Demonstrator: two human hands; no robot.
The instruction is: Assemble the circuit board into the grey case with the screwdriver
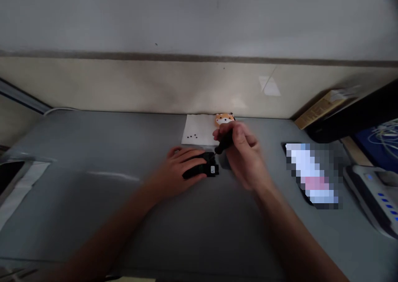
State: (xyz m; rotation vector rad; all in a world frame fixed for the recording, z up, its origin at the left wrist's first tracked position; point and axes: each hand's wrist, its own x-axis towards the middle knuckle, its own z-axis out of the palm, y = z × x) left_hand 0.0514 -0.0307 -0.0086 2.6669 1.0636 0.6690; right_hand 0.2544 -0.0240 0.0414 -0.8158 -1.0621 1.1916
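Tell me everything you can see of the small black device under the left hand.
The small black device lies flat on the grey table, oblong, dark and apparently plastic, with a small white label at its right end. The left hand rests on its left part, pinning it down. The right hand grips a black-handled tool angled down toward the device's right end; its tip is too blurred to make out.

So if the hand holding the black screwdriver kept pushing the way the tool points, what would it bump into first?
The right hand aims its screwdriver down and leftward. The tip would probably meet the small black device under the left hand first, though depth is hard to judge.
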